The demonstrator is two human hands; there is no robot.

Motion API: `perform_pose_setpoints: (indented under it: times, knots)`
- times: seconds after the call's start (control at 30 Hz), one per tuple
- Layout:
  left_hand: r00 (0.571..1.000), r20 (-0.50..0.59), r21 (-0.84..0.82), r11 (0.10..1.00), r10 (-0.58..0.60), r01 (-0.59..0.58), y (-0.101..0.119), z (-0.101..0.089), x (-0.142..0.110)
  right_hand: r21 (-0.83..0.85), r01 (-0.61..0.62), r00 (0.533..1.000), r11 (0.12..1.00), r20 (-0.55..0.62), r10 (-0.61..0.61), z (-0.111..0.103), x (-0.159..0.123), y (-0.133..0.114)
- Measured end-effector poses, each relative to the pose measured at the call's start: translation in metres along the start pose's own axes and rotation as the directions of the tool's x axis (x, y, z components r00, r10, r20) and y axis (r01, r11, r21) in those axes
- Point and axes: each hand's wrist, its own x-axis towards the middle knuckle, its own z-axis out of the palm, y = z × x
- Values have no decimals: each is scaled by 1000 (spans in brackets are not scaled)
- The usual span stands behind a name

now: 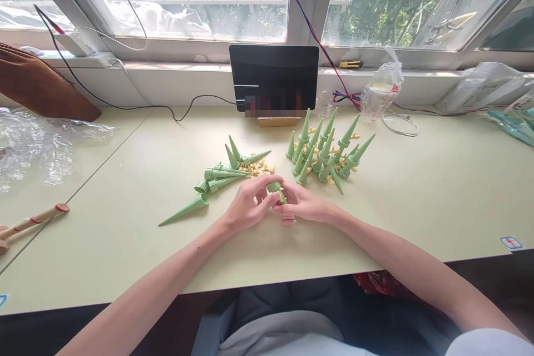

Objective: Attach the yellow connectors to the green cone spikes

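Currently, 1 green spike (274, 187) sits between the fingers (269, 201).

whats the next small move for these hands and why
Probably press the yellow fitting that seems to show on the held green spike firmly home: the left hand and right hand both grip that spike, and several standing spikes at right have yellow fittings sticking out.
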Motion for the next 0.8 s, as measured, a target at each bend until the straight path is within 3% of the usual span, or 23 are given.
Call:
perform_pose_setpoints:
  times: [0.13, 0.3, 0.47, 0.8]
  knots:
    - [996, -19, -59, 994, -90, 89, 3, 0, 1, 163, -37, 998, 986, 62, 28, 2, 0, -1]
    - [997, -8, -47, 996, -80, 80, 1, 0, 1, 256, -90, 993, 962, 98, 67, 0, 0, -2]
    - [999, 31, 29, 1000, -12, 11, -3, -3, 0, 278, -115, 991, 954, 104, 89, -3, 0, 1]
    - [995, 2, 94, 991, -98, 98, -1, 0, -1, 211, -96, 990, 973, 121, 71, -1, 0, 1]
